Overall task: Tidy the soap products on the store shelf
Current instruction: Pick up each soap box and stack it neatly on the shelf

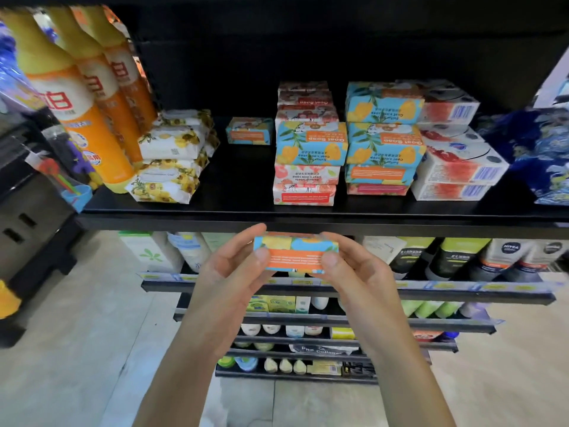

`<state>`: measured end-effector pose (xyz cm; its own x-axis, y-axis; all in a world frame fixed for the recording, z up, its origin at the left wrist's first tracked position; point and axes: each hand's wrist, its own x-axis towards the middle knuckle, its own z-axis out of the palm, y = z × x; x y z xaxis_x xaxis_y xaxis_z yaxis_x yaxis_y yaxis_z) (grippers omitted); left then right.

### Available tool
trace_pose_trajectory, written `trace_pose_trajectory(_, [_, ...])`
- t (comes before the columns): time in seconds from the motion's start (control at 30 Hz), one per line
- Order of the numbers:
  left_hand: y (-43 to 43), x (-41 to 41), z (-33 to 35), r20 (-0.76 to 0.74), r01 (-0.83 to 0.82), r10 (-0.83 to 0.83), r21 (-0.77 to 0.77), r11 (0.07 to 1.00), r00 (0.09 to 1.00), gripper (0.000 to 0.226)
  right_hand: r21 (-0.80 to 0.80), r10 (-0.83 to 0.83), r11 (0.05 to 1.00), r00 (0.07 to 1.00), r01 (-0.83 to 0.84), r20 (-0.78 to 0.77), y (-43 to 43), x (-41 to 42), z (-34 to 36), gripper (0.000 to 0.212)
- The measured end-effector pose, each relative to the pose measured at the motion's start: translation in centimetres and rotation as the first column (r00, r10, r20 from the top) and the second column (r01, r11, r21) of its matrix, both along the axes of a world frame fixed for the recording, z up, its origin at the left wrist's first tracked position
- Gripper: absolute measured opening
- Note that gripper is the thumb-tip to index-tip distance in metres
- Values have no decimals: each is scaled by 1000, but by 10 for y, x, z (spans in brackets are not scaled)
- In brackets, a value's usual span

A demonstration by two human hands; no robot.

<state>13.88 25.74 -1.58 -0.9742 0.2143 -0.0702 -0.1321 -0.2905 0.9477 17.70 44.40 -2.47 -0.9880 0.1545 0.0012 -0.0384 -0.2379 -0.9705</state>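
A blue, yellow and orange soap box is held in front of the black shelf's front edge, below the shelf top. My left hand grips its left end and my right hand grips its right end, thumbs on the near face. On the shelf stand two stacks of soap boxes: a left stack with blue boxes over pink ones, and a right stack. One lone blue soap box lies further back on the left.
Orange detergent bottles and floral wipe packs fill the shelf's left. White and red boxes and a blue patterned pack sit at the right. Lower shelves hold tubes and bottles. Bare shelf lies between the wipes and the left stack.
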Motion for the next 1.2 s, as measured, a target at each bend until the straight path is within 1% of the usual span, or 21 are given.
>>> trace_pose_trajectory(0.03, [0, 1, 0, 9, 0, 0, 11, 1000, 1000, 60, -2, 3, 1000, 1000, -3, -2, -1, 0, 0, 45])
trace_pose_trajectory(0.13, [-4, 1, -1, 45, 6, -8, 31, 1000, 999, 57, -9, 2, 1000, 1000, -2, -17, -2, -2, -3, 37])
trace_pose_trajectory(0.17, [-6, 0, -1, 54, 17, -19, 31, 999, 998, 58, -13, -5, 1000, 1000, 4, -24, -2, -4, -5, 37])
trace_pose_trajectory(0.33, [-17, -5, -1, 85, 63, -66, 40, 997, 994, 55, -36, 2, 999, 998, -4, -63, -6, -10, -11, 46])
trace_pose_trajectory(0.47, [-24, -9, 1, 172, 65, -80, 89, 994, 982, 62, -26, 32, 999, 994, -35, -106, -12, -16, -10, 55])
trace_pose_trajectory(0.53, [-27, -14, 2, 194, 70, -84, 75, 995, 977, 56, 6, 57, 998, 992, -57, -112, -14, -18, -8, 61])
trace_pose_trajectory(0.63, [-34, -21, 3, 170, 113, -116, 24, 993, 979, 45, 57, 108, 993, 988, -103, -106, -16, -20, -5, 67])
trace_pose_trajectory(0.77, [-42, -29, 1, 120, 131, -130, 2, 991, 984, 43, 95, 169, 982, 985, -165, -36, -18, -23, 2, 72])
trace_pose_trajectory(0.87, [-46, -33, -1, 92, 114, -114, -1, 993, 989, 47, 112, 146, 982, 988, -151, 53, -27, -26, 11, 65])
trace_pose_trajectory(1.0, [-52, -34, -2, 55, 100, -97, -41, 994, 994, 51, 59, 28, 998, 991, -36, 129, -42, -30, 17, 49])
trace_pose_trajectory(1.2, [-62, -37, -6, 27, 86, -84, -91, 992, 996, 60, 97, -15, 995, 989, 1, 150, -57, -35, 18, 39])
